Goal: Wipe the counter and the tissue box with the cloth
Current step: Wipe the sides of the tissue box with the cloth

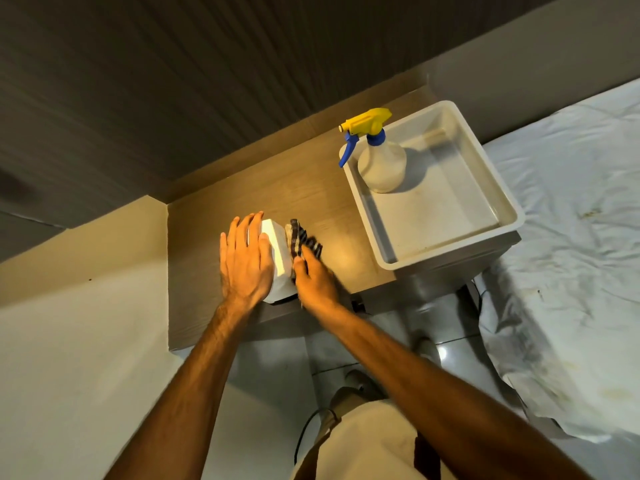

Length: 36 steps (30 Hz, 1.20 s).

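A white tissue box (280, 252) stands near the front edge of the wooden counter (207, 237). My left hand (244, 261) lies flat on the box's top and left side, fingers spread, steadying it. My right hand (313, 277) presses a dark checked cloth (303, 239) against the right side of the box. Much of the box is hidden under my left hand.
A white plastic tray (450, 216) sits on the counter's right end and holds a spray bottle (379, 161) with a yellow and blue trigger head. A bed with a pale sheet (571, 237) lies to the right. A dark wall panel rises behind the counter.
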Available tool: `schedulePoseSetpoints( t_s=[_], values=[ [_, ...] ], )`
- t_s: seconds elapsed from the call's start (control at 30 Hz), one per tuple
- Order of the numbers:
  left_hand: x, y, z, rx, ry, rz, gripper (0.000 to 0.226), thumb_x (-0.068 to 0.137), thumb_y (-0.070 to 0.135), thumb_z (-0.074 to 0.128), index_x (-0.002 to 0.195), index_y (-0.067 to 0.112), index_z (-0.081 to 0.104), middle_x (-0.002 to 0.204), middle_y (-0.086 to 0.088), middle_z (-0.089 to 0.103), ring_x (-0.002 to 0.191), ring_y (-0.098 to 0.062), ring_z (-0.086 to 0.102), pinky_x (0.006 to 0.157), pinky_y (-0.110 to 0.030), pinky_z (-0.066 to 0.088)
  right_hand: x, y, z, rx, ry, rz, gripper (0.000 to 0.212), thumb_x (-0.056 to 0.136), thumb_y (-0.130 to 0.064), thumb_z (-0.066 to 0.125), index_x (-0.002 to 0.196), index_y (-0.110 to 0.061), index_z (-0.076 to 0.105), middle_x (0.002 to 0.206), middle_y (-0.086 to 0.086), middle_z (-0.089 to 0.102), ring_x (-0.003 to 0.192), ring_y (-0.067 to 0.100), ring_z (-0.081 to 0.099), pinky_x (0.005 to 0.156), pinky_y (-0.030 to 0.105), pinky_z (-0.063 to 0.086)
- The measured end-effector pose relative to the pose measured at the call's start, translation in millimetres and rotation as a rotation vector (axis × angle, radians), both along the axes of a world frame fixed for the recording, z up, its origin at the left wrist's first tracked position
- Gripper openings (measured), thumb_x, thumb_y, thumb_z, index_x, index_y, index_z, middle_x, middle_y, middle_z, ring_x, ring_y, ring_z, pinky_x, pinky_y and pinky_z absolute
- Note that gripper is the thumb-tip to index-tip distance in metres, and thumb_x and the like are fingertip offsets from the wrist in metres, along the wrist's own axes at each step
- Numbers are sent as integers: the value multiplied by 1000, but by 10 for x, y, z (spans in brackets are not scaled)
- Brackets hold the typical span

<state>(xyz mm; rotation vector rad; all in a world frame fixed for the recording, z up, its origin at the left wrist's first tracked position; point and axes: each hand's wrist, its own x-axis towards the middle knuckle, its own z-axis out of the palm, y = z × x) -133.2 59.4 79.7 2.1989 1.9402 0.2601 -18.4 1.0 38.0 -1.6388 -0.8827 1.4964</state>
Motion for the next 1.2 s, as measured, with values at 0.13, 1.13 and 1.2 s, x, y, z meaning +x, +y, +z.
schedulePoseSetpoints(
  t_s=[0.13,1.13,1.2],
  values=[
    [-5,-3,0,-2,-18,1,71,99,48,12,158,15,35,166,-9,37,160,-26,21,133,-51,7,17,63,152,159,79,12,46,108,-34,38,154,-33,39,141,11,60,124,28,62,100,41,56],
    [12,-19,28,-11,-7,-6,69,100,44,14,158,14,35,167,-9,35,161,-27,19,133,-53,7,-117,60,96,211,36,-19,48,109,-36,33,157,-34,33,152,9,52,132,27,57,102,40,53],
    [6,-7,18,-14,0,-4,68,102,44,14,158,14,35,167,-8,35,161,-26,18,133,-52,6,-48,357,166,223,55,27,45,110,-35,32,154,-32,37,144,12,58,124,29,62,102,47,55]
  ],
)
